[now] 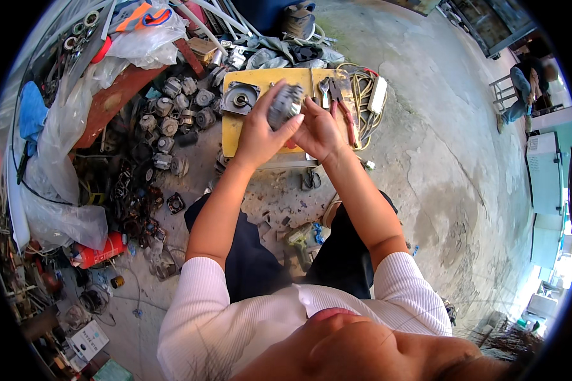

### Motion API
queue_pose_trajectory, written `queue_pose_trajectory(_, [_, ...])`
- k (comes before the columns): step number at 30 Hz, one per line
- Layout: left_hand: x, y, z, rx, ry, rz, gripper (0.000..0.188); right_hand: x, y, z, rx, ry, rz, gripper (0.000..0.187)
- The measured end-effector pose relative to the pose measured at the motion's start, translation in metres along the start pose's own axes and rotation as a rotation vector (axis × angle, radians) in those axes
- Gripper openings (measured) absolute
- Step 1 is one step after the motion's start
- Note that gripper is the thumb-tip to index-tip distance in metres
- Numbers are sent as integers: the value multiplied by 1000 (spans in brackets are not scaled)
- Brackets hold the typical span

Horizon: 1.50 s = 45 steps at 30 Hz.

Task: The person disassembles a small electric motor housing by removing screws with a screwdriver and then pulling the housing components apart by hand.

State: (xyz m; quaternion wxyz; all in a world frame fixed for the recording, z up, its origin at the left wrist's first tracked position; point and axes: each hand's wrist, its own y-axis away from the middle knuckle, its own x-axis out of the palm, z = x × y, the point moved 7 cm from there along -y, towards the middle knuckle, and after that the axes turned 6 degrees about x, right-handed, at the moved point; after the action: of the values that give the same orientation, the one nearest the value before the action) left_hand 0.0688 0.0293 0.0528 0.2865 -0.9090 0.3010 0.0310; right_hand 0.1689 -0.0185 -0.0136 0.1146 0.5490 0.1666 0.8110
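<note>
Above a yellow board (235,136), my left hand (260,130) is closed around a small grey metal motor (285,108), which is blurred by motion. My right hand (322,132) is close beside it, palm turned up and fingers loosely apart; some of its fingers are hidden by my left hand. Whether it touches the motor I cannot tell. On the board's left lies a square metal motor housing (239,97) with a round centre. To the right of my hands are red-handled pliers (344,111) and a blue-and-silver tool (325,89).
A heap of similar motors (170,127) covers the floor to the left, with dark loose parts (133,203) nearer me. A white power strip (377,95) with coiled cable lies right of the board. Between my legs sits a green power tool (299,244). Another person (524,86) sits at the far right.
</note>
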Motion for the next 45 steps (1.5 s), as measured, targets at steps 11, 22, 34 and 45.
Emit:
queue_pose_trajectory(11, [-4,3,5,-9,81,-98,76,-9,-1,-1,2,-115,-94,43])
queue_pose_trajectory(22, [-35,4,32,-219,466,-326,45,-10,11,76,-398,1816,-506,22])
queue_pose_trajectory(34, [-22,13,40,-509,989,-248,40,9,-10,29,-901,2172,-251,19])
queue_pose_trajectory(45, [-27,15,43,-577,1248,-159,65,23,3,41,-969,2048,-394,14])
